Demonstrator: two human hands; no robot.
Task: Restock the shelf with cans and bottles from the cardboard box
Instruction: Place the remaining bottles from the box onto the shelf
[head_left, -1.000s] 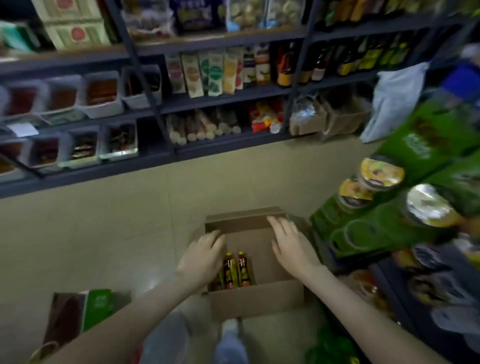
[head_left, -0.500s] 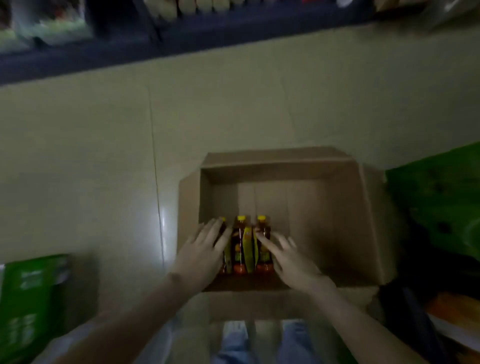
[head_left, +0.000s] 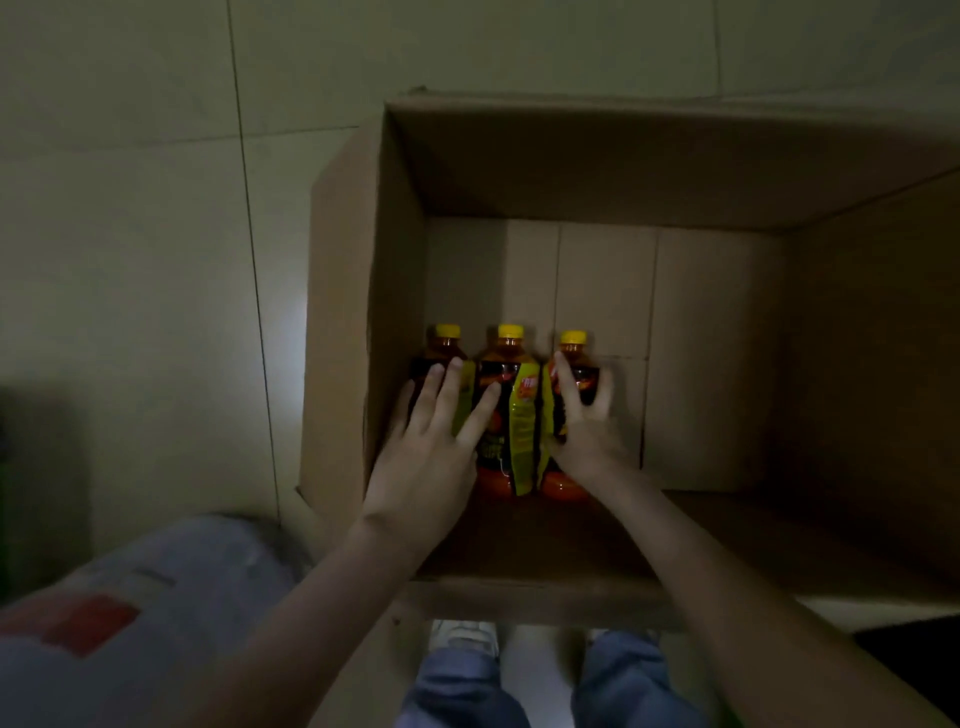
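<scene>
Bottles (head_left: 509, 405), three side by side in the box (head_left: 363, 312) by its left wall, now have us on them instead of the rim: left grip (head_left: 431, 441) spread flat over two, right grip (head_left: 584, 421) curling round the third, so lifting can begin.

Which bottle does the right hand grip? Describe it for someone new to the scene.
Inside the open cardboard box on the floor, three yellow-capped bottles sit in a row by its left wall. Take the rightmost bottle, the one the right hand grips; the left hand's straight fingers rest on the other two.
</scene>
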